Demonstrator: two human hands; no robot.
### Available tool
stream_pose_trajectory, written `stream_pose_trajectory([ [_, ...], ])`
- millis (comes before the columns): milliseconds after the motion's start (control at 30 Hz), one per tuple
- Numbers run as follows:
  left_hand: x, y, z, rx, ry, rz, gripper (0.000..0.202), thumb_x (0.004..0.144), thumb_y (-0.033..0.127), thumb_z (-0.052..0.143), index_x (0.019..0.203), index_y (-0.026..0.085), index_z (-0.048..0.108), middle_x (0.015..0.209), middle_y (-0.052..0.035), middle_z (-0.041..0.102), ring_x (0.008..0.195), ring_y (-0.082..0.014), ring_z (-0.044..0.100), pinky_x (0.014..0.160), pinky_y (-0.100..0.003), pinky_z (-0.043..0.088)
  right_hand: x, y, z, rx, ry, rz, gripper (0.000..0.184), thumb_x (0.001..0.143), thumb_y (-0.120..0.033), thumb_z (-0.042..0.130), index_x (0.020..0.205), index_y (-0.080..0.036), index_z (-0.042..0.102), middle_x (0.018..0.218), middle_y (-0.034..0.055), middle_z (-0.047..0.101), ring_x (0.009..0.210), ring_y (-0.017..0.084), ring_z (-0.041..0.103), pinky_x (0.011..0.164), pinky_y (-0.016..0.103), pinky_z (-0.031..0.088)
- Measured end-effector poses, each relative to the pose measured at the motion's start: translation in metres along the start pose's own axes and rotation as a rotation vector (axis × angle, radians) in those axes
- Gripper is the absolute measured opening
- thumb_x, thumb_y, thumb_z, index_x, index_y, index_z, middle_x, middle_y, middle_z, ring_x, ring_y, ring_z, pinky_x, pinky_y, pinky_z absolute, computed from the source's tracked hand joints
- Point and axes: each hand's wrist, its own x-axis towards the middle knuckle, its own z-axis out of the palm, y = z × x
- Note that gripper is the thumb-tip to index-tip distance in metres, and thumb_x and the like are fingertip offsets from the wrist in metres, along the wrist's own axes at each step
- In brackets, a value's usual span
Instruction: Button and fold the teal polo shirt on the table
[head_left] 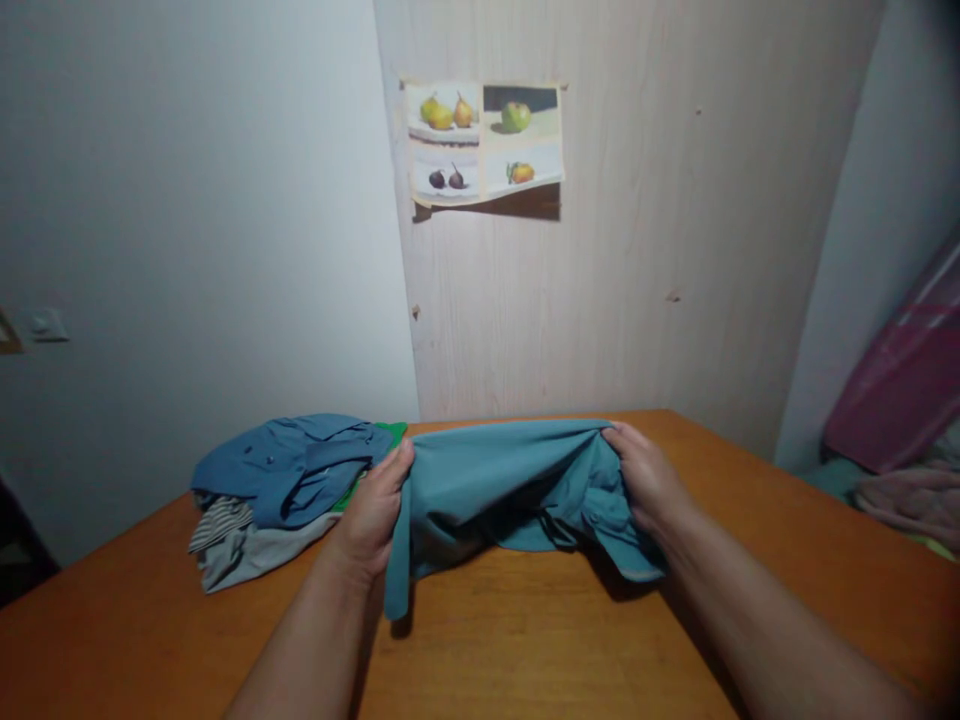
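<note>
Stretched between my two hands is a teal cloth garment (487,465); its exact kind cannot be told from its bunched shape. My left hand (379,515) is closed on its left end, thumb on top, and a narrow strip of the cloth hangs down beside the fingers. At the upper right corner, my right hand (645,475) grips the cloth, where it gathers into folds. The upper edge is pulled nearly straight, while the lower right part sags close to the table. Most fingers of both hands are hidden behind the fabric.
Left of my left hand lies a heap of clothes: a blue buttoned garment (292,460) over green, striped and grey cloth (262,555). The orange-brown wooden table (510,650) meets the wall behind. A fruit picture sheet (484,140) hangs there. Pink fabric (892,390) is at right.
</note>
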Motion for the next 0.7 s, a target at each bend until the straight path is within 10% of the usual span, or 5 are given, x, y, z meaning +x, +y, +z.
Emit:
stream_pose_trajectory([
  [333,0.008,-0.032,-0.015,1.166,-0.219,0.121,0.011,0.066,0.027,0.073,0.072,0.021,0.068,0.075,-0.0002,0.067,0.078,-0.0214,0.062,0.067,-0.027,0.046,0.019,-0.019,-0.022,0.421,0.020,0.305,0.014,0.084,-0.028,0.056,0.081,-0.020,0.068,0.061,0.0041,0.072,0.071,0.025,0.072,0.075,0.039,0.060],
  [500,0.017,-0.026,-0.022,0.714,0.155,0.164,0.017,0.076,0.036,0.064,0.080,0.020,0.061,0.063,0.0046,0.058,0.055,-0.0140,0.053,0.052,-0.023,0.039,0.023,-0.024,-0.037,0.420,0.018,0.337,0.016,0.083,-0.029,0.058,0.082,-0.019,0.070,0.063,0.0056,0.074,0.072,0.027,0.074,0.081,0.041,0.060],
  [700,0.014,-0.011,-0.015,0.210,0.177,0.148,0.041,0.072,0.035,0.078,0.107,0.016,0.066,0.087,-0.0030,0.074,0.069,-0.0166,0.068,0.066,-0.026,0.053,0.019,-0.026,-0.034,0.331,-0.074,0.379,0.023,0.082,-0.035,0.059,0.090,-0.018,0.073,0.072,0.0085,0.077,0.078,0.030,0.074,0.085,0.045,0.059],
])
